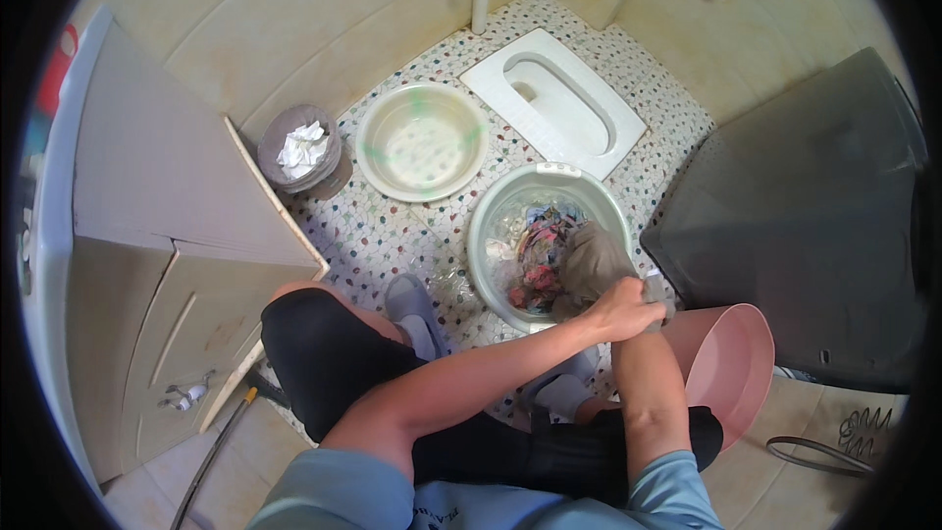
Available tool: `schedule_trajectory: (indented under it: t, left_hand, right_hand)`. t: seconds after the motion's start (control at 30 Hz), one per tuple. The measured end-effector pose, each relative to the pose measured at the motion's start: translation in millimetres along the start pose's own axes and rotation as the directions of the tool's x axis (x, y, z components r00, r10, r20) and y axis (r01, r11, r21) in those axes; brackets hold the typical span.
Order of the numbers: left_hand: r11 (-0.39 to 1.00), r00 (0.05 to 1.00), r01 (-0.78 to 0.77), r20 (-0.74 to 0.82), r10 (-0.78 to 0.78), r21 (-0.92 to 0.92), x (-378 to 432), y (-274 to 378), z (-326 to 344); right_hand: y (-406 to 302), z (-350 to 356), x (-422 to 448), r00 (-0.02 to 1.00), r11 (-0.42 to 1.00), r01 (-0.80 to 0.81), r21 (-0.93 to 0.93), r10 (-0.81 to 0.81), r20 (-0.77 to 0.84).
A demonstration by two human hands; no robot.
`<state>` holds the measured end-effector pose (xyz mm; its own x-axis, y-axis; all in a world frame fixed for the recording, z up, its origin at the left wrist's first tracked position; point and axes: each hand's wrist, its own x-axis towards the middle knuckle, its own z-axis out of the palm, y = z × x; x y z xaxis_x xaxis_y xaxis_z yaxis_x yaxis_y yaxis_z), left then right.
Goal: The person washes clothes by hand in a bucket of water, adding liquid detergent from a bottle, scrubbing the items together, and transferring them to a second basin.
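My left hand is closed around a bunched grey-brown garment, and a short end of the cloth sticks out past its fingers. From there the garment hangs down into a pale green plastic basin. My right forearm reaches up to the same spot, but my right hand is mostly hidden behind the left, so its grip does not show. In the basin, multicoloured clothes lie in water with suds. Both hands are over the basin's near right rim.
A cream basin with water stands on the pebble-patterned floor, beside a lined bin of crumpled paper. Behind is a squat toilet. A pink bucket and a dark grey cabinet-like object stand right; a vanity cabinet stands left.
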<state>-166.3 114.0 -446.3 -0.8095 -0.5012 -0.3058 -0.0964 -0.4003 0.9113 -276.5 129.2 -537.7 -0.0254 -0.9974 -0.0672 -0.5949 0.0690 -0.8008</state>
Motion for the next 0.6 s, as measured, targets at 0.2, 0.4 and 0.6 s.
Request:
schedule_trajectory:
  t: [0.2, 0.4, 0.6]
  left_hand:
    - [0.995, 0.999, 0.021, 0.029, -0.024, 0.101, -13, -7, 1]
    - [0.98, 0.992, 0.031, 0.115, -0.054, 0.195, -13, 22, 4]
    - [0.906, 0.991, 0.026, -0.127, 0.031, 0.422, 52, 10, -88]
  right_hand:
    - [-11, 0, 6, 0.999, 0.999, 0.032, 0.013, -0.031, -0.04]
    - [14, -13, 28, 0.979, 0.997, -0.02, 0.07, 0.034, -0.2]
    - [25, -16, 33, 0.995, 0.98, 0.076, -0.185, -0.087, -0.051]
